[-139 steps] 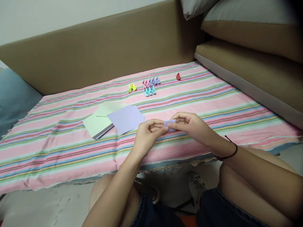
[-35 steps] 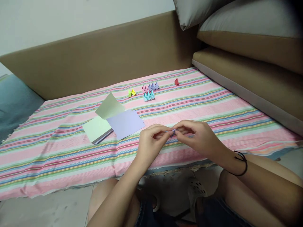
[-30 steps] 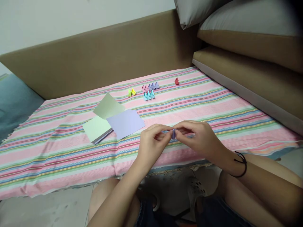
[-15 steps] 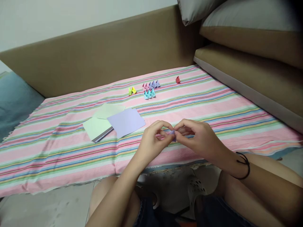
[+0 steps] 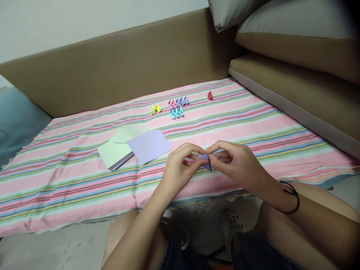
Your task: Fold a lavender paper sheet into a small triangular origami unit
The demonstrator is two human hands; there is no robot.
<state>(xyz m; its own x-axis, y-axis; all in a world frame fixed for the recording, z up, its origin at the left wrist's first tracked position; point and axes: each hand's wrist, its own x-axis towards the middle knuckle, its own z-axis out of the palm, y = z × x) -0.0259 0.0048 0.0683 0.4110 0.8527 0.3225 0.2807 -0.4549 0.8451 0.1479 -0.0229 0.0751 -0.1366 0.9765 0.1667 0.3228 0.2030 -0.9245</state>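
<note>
A small folded piece of purple paper [image 5: 207, 165] is pinched between both hands above the near part of the striped cloth. My left hand [image 5: 181, 163] grips its left side between thumb and fingers. My right hand [image 5: 234, 159] is closed on its right edge, fingertips close to those of the left. Part of the paper is hidden by the fingers. Left of the hands lie flat purple sheets [image 5: 149, 146], overlapping a pile of pale green sheets [image 5: 112, 153].
Small folded paper figures stand further back: yellow ones [image 5: 156, 108], pink ones [image 5: 172, 104], purple ones [image 5: 182, 100], turquoise ones [image 5: 177, 112] and a red one [image 5: 210, 95]. The striped cloth [image 5: 84, 180] covers the seat. Stacked cushions [image 5: 295, 60] rise at the right, a blue cushion [image 5: 25, 120] at the left.
The purple paper has turned between my fingers and shows more of its surface, with a point facing down. Both hands stay nearly in place; the view has shifted slightly.
</note>
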